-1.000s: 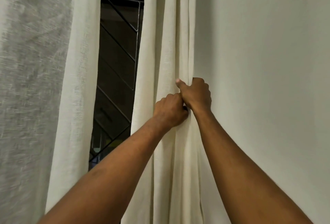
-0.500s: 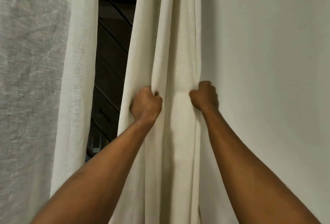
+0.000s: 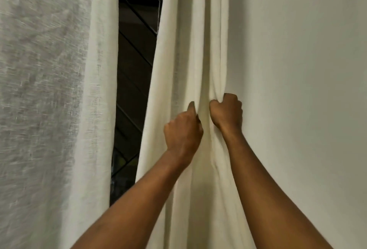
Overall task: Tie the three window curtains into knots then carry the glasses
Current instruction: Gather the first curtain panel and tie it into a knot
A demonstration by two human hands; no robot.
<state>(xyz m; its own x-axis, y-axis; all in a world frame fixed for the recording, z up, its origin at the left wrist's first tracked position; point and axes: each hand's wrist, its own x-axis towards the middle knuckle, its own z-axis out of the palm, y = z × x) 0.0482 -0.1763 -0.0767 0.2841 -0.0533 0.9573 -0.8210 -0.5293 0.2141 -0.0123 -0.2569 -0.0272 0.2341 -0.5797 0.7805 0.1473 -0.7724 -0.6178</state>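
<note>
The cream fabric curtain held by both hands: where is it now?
Head view, right of centre: the cream fabric curtain hangs between the dark window gap and the plain wall.

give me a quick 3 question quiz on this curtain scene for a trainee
1. True or false: the right hand grips the curtain next to the wall.
2. What does the left hand do? A pinches a fold of the same curtain; B hangs free; C rests on the wall.
3. Fill in: left of this curtain, the dark window shows diagonal ____.
Key: 1 true; 2 A; 3 bars.
</note>
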